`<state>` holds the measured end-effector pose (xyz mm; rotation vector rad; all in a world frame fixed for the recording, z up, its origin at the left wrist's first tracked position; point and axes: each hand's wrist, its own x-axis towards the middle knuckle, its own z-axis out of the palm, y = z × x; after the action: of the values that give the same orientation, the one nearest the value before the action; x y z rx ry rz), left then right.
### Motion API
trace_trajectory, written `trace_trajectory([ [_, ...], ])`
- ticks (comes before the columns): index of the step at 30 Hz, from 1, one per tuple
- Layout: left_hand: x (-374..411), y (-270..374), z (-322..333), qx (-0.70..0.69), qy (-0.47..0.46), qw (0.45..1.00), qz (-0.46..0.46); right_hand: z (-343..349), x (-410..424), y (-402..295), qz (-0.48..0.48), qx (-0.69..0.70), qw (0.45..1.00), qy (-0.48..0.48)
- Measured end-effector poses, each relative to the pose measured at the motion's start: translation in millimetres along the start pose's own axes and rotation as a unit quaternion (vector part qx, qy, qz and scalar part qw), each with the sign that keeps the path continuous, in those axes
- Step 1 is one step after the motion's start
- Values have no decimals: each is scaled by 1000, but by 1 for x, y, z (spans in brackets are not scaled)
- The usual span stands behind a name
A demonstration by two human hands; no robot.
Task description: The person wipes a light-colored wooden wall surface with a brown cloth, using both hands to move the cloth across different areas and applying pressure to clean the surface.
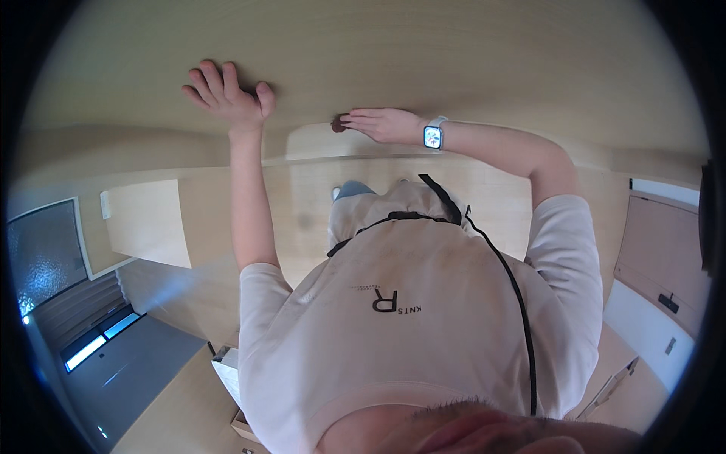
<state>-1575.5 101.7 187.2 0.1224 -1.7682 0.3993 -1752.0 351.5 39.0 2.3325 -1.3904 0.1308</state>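
My left hand (pixel 232 102) lies against a broad pale wood-grained surface (pixel 363 51), palm to it and fingers spread, holding nothing. To its right, my right hand (pixel 385 125) has its fingers extended together over a small dark brown piece (pixel 339 123), which it presses at the lower part of the same surface, beside a lighter strip (pixel 317 139). Whether the brown piece is a pad or folded cloth cannot be told; the fingers partly cover it. A smartwatch (pixel 433 137) with a lit screen is on my right wrist.
Below is a pale floor (pixel 300 221) with my feet near the surface's lower edge. A box-like wood panel (pixel 147 221) juts out at left, near a textured glass pane (pixel 48 249). A door (pixel 658 255) with a dark handle is at right. A black strap hangs over my shirt.
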Motion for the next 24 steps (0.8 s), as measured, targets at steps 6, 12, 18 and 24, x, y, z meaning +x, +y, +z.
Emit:
trace_trajectory([
  [6,-10,-2,-12,13,2,1000,-15,-213,11,62,23,-91,995,23],
  [12,-17,6,-6,0,20,1000,-17,-364,-3,129,242,-312,830,394],
  [18,-43,45,-23,-78,-48,986,-139,-172,-1,44,148,-54,983,92],
  [24,-77,51,-22,-80,-133,981,-116,-43,-57,1,-15,-28,999,-44],
])
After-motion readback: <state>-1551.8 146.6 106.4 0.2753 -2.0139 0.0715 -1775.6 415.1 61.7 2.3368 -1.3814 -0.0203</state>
